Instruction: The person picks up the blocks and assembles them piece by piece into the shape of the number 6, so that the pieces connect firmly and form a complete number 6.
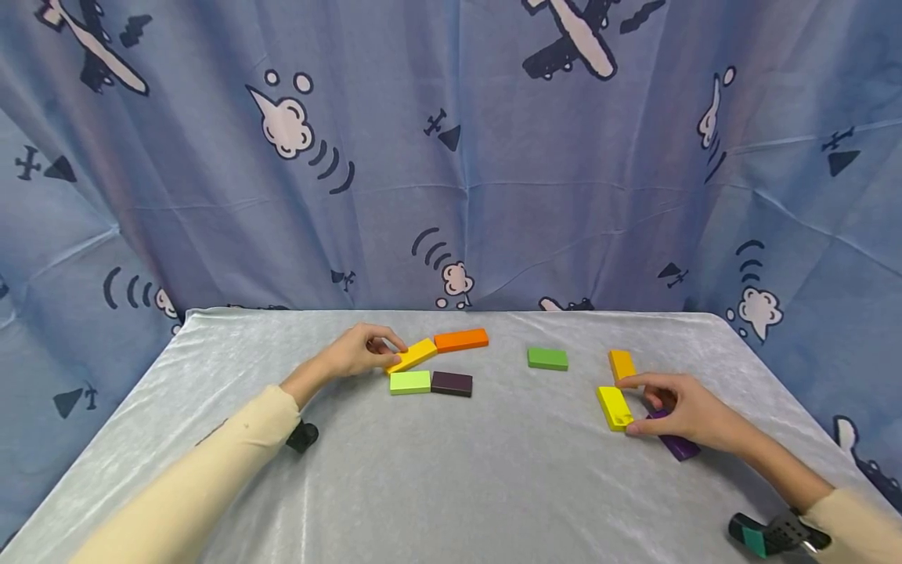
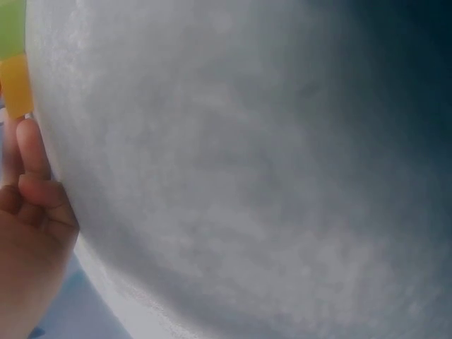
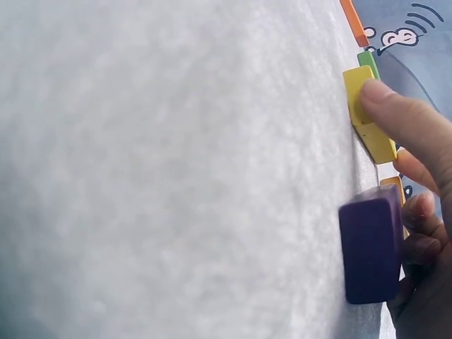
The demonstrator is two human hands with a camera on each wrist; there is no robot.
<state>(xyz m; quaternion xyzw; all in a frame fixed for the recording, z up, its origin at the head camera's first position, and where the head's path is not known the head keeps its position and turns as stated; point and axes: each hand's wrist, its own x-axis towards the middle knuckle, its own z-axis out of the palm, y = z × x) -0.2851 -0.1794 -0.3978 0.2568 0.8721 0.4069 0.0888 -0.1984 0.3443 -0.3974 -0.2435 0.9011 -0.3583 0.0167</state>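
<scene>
My left hand (image 1: pixel 362 351) pinches the near-left end of an amber yellow block (image 1: pixel 417 355) between thumb and fingers. That block's far end meets an orange block (image 1: pixel 461 340). Just in front, a lime green block (image 1: pixel 410 383) and a dark brown block (image 1: pixel 452 384) lie end to end. Over on the right, my right hand (image 1: pixel 687 411) holds a bright yellow block (image 1: pixel 615 408), the thumb (image 3: pixel 378 92) on its near end and a finger at its far end. A purple block (image 3: pixel 371 251) lies beneath that hand, partly hidden in the head view.
Behind the bright yellow block lies another amber block (image 1: pixel 622 364). A green block (image 1: pixel 547 359) sits alone between the two groups. The pale cloth-covered table (image 1: pixel 451 486) ends at a blue patterned curtain (image 1: pixel 395 196) at the back.
</scene>
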